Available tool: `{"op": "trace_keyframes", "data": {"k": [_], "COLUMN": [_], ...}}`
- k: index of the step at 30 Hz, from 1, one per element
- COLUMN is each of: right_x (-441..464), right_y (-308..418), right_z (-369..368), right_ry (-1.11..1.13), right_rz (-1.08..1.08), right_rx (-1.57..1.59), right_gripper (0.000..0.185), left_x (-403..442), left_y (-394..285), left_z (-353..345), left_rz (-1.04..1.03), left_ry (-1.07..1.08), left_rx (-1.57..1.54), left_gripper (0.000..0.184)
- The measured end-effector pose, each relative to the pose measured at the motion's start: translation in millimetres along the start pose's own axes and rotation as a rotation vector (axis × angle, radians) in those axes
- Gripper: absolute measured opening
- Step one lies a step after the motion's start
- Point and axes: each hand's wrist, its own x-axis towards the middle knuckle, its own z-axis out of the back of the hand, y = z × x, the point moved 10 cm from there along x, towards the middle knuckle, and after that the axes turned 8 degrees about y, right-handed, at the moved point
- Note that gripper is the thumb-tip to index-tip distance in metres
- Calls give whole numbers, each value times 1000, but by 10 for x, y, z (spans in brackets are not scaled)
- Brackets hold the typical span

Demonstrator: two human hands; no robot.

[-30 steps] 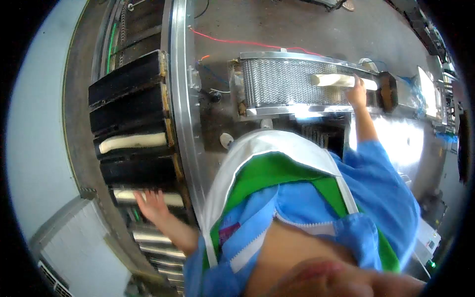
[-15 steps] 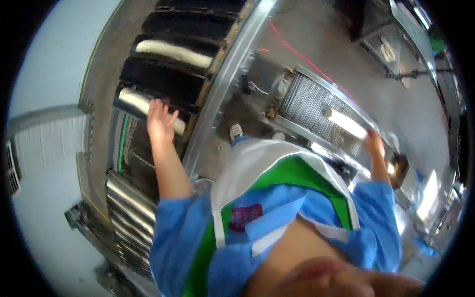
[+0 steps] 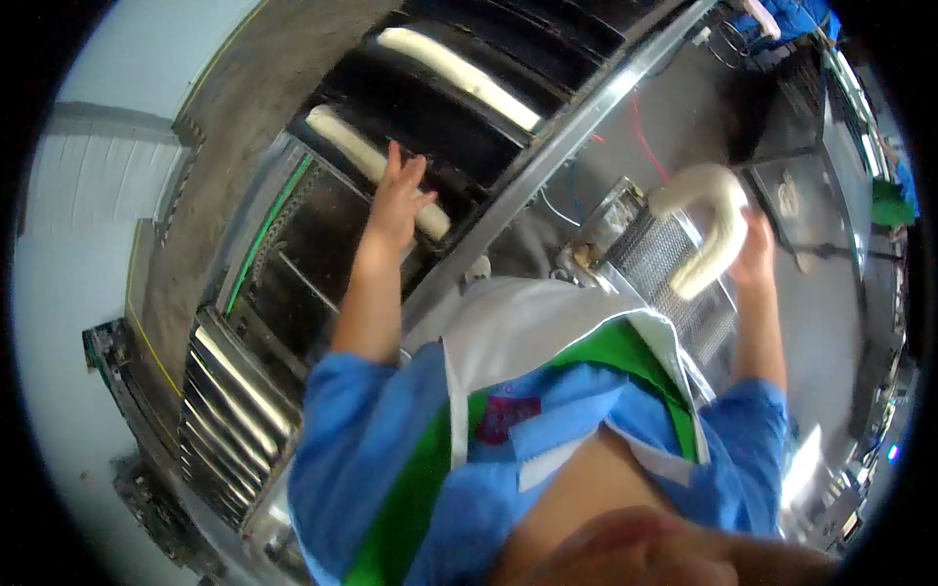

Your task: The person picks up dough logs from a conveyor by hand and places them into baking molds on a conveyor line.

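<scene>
On the left, my left hand (image 3: 399,200) has its fingers spread over a pale dough strip (image 3: 344,142) lying in a dark trough; I cannot tell whether they touch it. A second dough strip (image 3: 459,76) lies in a trough farther up. My right hand (image 3: 752,252) is closed around one side of a thick dough strip (image 3: 721,200). That strip hangs in the air, bent like a hook, above a metal mesh conveyor (image 3: 650,252). Part of my right hand's fingers is hidden behind the dough.
A metal rail (image 3: 586,127) runs along the dark trough bed's near side. Shiny metal rollers (image 3: 234,391) are at lower left, beside a green strip (image 3: 269,234). A metal stand (image 3: 796,200) is at right. A person in blue (image 3: 806,18) is partly visible at upper right.
My right hand has lifted the dough strip off the mesh conveyor, and it now bends into a hook. My left hand stays by the strip in the trough. The whole view has shifted.
</scene>
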Motion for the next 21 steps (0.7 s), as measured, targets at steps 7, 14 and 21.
{"op": "trace_keyframes", "data": {"k": [7,14,21], "right_x": [1303,2175,1795], "right_y": [-258,-1257,-1600], "right_z": [-2382,-2676,-1524], "right_ry": [530,310,32], "right_rz": [89,68,4], "right_rx": [-106,-1100,-1026], "right_gripper": [48,59,40], "left_x": [170,254,399], "left_y": [253,92,-133], "left_z": [234,184,1145], "left_rz": [43,50,-34], "left_ry": [82,183,85], "left_rx": [-104,-33,-100], "left_gripper": [97,96,96]}}
